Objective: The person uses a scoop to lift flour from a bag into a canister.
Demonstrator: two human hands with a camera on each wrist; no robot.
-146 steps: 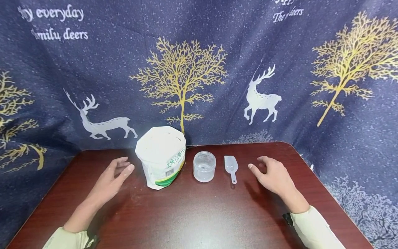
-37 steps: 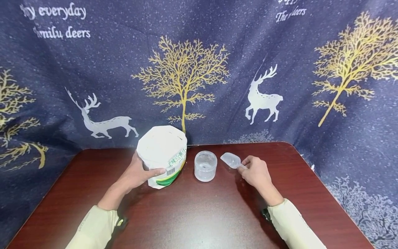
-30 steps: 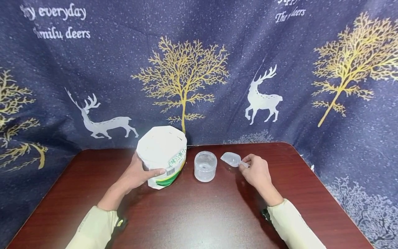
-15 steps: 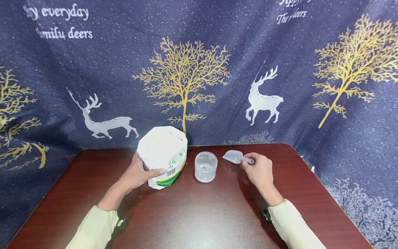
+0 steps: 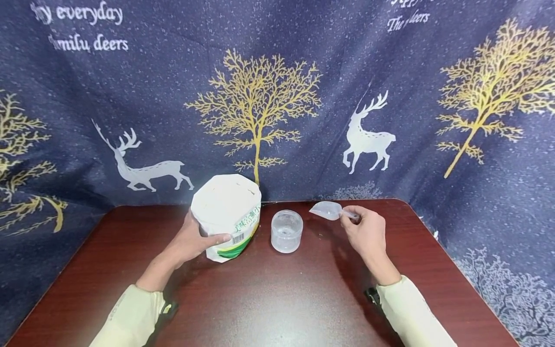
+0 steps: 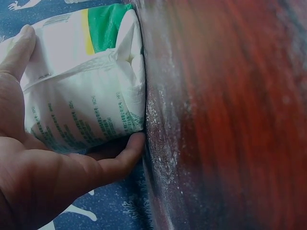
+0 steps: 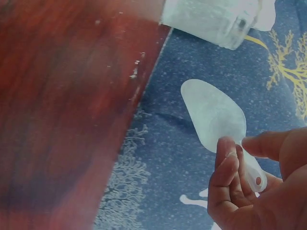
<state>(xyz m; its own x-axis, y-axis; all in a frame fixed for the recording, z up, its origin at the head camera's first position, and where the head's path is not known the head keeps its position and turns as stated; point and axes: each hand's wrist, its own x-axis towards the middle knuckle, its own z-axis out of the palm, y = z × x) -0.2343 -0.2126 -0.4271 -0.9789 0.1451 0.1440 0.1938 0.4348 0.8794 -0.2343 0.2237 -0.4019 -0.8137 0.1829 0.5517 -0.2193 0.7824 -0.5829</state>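
Note:
A white paper bag of flour (image 5: 248,225) with a green and yellow print stands upright at the back left of the table, its top showing white. My left hand (image 5: 191,243) holds the bag's left side, thumb across the front; in the left wrist view the fingers reach under the printed bag (image 6: 72,100). A clear plastic scoop (image 5: 328,210) is pinched by its handle in my right hand (image 5: 366,233), raised above the table with its bowl pointing left. Between bag and scoop stands a clear round jar (image 5: 286,236), lidless, touched by neither hand.
The dark red-brown table (image 5: 277,294) has rounded back corners. Behind it hangs a blue cloth (image 5: 303,159) with deer and gold trees. White specks lie on the tabletop beside the bag in the left wrist view.
My left hand has come onto the bag and stays there. My right hand has taken the scoop off the table, lifting it and turning its bowl to the left.

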